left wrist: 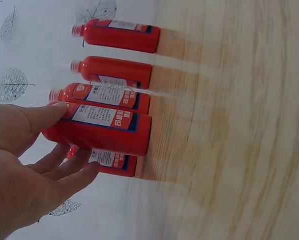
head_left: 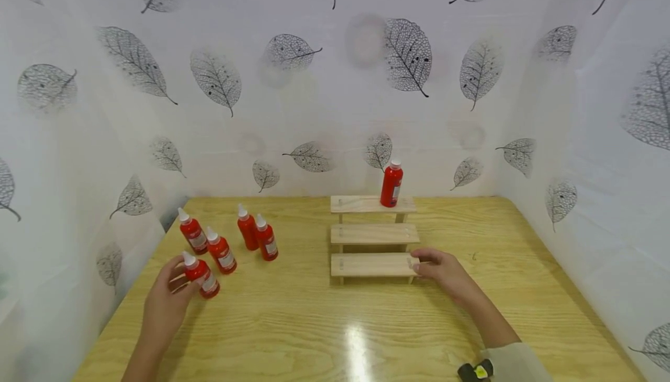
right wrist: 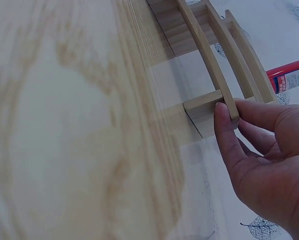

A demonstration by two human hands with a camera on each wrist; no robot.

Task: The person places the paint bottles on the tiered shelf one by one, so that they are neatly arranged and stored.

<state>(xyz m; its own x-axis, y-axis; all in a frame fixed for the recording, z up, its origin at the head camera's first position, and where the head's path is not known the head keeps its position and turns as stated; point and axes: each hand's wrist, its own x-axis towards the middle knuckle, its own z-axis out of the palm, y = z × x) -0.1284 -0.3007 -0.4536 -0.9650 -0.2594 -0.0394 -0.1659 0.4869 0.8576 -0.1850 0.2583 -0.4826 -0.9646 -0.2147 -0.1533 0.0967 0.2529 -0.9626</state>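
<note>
My left hand [head_left: 166,300] is around the nearest red squeeze bottle [head_left: 201,277], which has a white pointed cap and stands on the table. In the left wrist view, the thumb lies on this bottle's [left wrist: 104,129] upper side, with the fingers curled along the opposite side. Several more red bottles [head_left: 222,254] stand just behind it. On the right, my right hand [head_left: 445,271] pinches the right end of the lowest board of a three-step wooden stand [head_left: 371,264]. The right wrist view shows thumb and forefinger on that board's end [right wrist: 228,107].
One red bottle [head_left: 391,184] stands on the top step, toward its right end. The wooden table [head_left: 293,324] meets leaf-patterned white curtains [head_left: 324,109] at the back and sides. A dark strap-like object [head_left: 475,370] is by the right sleeve.
</note>
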